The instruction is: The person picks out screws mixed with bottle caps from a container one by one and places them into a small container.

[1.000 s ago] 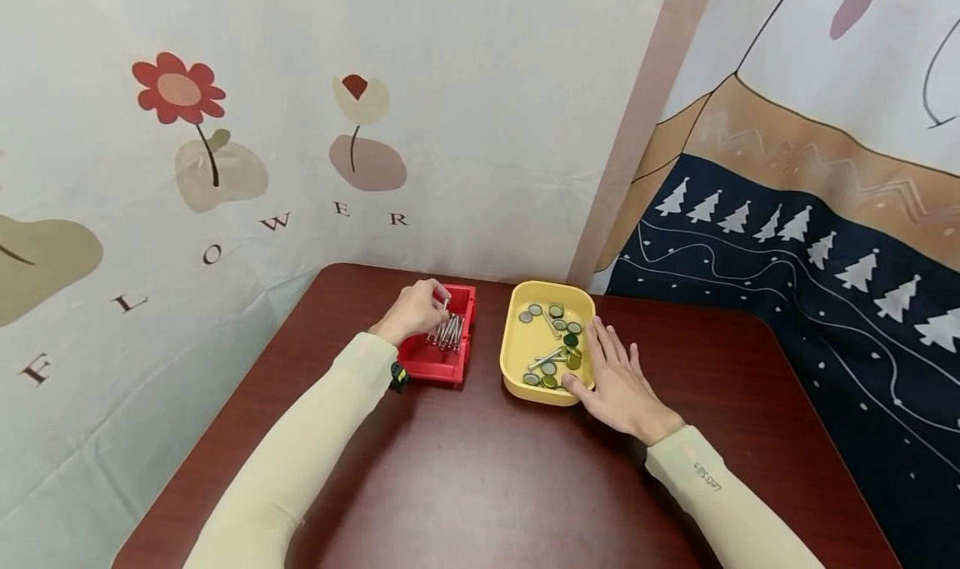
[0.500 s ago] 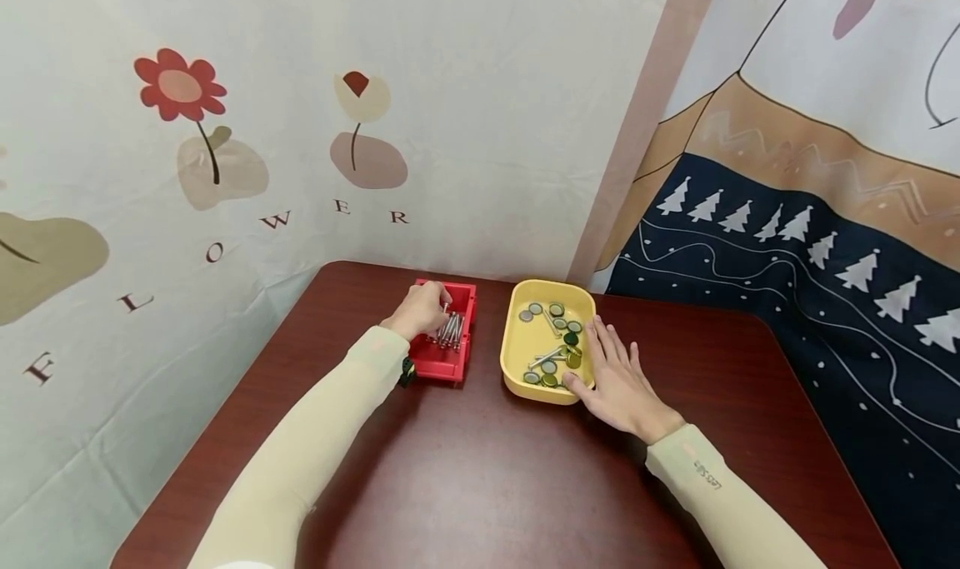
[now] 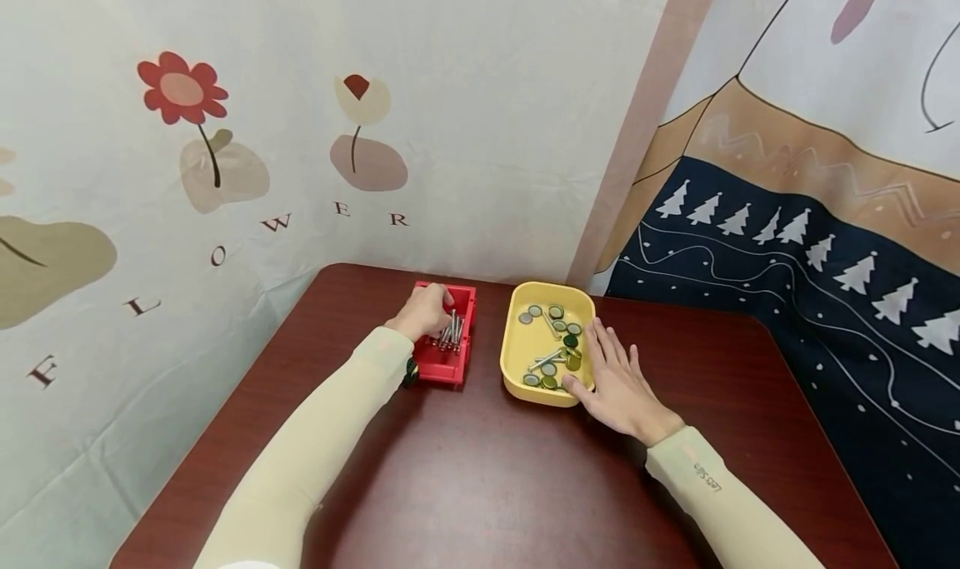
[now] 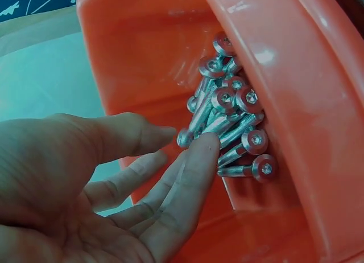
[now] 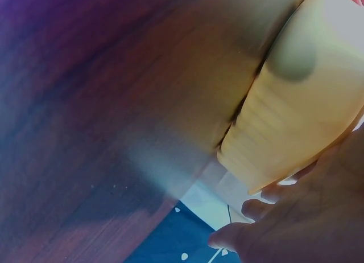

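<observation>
My left hand (image 3: 423, 311) reaches into a red bin (image 3: 438, 372) at the back of the table. In the left wrist view, silver hex-socket bolts (image 4: 224, 98) lie heaped against the bin wall. Thumb and fingertips of the left hand (image 4: 131, 177) stand apart at the heap's near edge, with one bolt end between them and no clear pinch. My right hand (image 3: 618, 381) rests with spread, straight fingers along the right rim of a yellow tray (image 3: 513, 348). Inside this tray lie several bottle caps (image 3: 560, 325) and a few bolts (image 3: 550, 356). The right wrist view shows the tray's outer side (image 5: 296, 115).
Both containers stand side by side on a dark red-brown table (image 3: 480, 486), with a narrow gap between them. A printed cloth (image 3: 480, 136) hangs right behind the table's back edge, and a dark blue printed cloth (image 3: 750, 277) at the right.
My left hand has moved slightly right and deeper into the red bin. A bolt seen at its fingertips earlier no longer shows there distinctly. The right hand stays in place.
</observation>
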Available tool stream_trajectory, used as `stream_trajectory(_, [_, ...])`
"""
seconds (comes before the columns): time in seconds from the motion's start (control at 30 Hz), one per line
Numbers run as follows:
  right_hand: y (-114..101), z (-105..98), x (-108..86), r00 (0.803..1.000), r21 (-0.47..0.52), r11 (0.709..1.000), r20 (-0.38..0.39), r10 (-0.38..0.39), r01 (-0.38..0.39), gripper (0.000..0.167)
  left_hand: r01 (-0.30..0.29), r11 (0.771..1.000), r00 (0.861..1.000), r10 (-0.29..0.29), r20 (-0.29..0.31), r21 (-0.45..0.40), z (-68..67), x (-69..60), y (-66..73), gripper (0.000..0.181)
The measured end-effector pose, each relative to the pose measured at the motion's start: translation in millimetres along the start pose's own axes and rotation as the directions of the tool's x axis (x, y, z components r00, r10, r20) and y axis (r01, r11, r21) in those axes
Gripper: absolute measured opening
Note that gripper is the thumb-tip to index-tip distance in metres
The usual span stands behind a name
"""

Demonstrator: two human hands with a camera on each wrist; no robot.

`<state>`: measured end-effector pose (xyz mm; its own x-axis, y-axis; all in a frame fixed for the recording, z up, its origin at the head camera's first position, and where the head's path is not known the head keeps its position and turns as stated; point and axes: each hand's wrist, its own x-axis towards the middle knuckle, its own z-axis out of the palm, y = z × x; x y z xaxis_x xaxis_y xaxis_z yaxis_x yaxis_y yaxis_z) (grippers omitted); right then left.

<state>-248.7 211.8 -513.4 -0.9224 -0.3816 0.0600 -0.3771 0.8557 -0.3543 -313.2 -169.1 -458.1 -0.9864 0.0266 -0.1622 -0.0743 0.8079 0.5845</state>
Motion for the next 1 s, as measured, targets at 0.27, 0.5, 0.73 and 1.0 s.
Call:
stream_trajectory(0.27, [2,1,-0.2,1.000,-0.009,1.000,-0.011,-0.008,0.008,0.101,-0.049,0.997,0.997,0.053,-0.063,0.055,-1.0,-5.3,3.4,0.038])
stream_trajectory(0.5, [2,2,0.8,1.000,-0.013,1.000,-0.014,-0.011,0.011,0.101,-0.104,0.990,0.987,0.115,-0.115,0.091,-2.2,-12.7,12.0,0.033])
stream_trajectory(0.73, [2,3,0.2,1.000,-0.002,1.000,-0.015,-0.011,0.011,0.101,-0.176,0.967,0.969,0.202,-0.138,0.184,-0.7,-18.1,28.1,0.033])
stream_trajectory(1.0, [2,3,-0.4,1.000,-0.003,1.000,-0.011,-0.008,0.008,0.102,-0.266,0.942,0.952,0.290,-0.097,0.205,9.4,-25.0,51.1,0.041])
